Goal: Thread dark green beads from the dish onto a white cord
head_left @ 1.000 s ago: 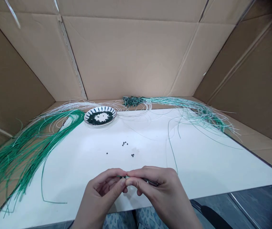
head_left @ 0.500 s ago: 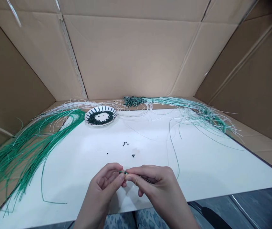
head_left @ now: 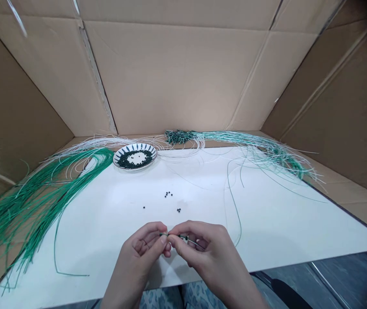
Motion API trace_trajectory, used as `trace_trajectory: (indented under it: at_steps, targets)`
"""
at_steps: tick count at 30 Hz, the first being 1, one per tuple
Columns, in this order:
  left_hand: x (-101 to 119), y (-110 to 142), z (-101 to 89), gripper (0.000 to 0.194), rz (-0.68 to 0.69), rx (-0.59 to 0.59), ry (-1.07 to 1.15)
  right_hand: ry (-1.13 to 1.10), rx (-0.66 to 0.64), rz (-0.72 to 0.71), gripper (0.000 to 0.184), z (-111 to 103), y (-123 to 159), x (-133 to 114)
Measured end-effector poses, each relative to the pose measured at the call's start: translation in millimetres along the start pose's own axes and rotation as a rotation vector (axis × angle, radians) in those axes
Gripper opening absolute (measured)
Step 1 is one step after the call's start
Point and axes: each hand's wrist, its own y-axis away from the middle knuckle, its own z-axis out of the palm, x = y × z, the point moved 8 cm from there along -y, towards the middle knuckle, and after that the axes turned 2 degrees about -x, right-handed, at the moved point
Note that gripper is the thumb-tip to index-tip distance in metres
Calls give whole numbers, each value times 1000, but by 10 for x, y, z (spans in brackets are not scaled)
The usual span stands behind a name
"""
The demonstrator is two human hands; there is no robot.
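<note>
My left hand and my right hand meet near the front edge of the white table, fingertips pinched together. Between them runs a thin green cord that curves away to the right and back. A small dark bead sits on the cord inside my right fingers. A few loose dark beads lie on the table just beyond my hands. Further back stands a patterned dish filled with dark beads.
A big bundle of green and white cords fans out on the left. Another bundle of cords with beaded ends lies at the back right. Cardboard walls enclose the table on three sides.
My hands stay pinched together at the same spot. The bead has slid along the cord to the right, under my right fingers. The cord's loop on the right has shifted slightly.
</note>
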Motion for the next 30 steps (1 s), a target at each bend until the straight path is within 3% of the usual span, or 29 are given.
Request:
trace_trajectory:
  at_steps: [8,30]
  targets:
    - [-57,-5,-19,26,-37,21,35,51,-9,128,5,22,-14,54]
    - [-103,-121,-144,27,-12,74,103,40,-132,2,5,-2,-200,107]
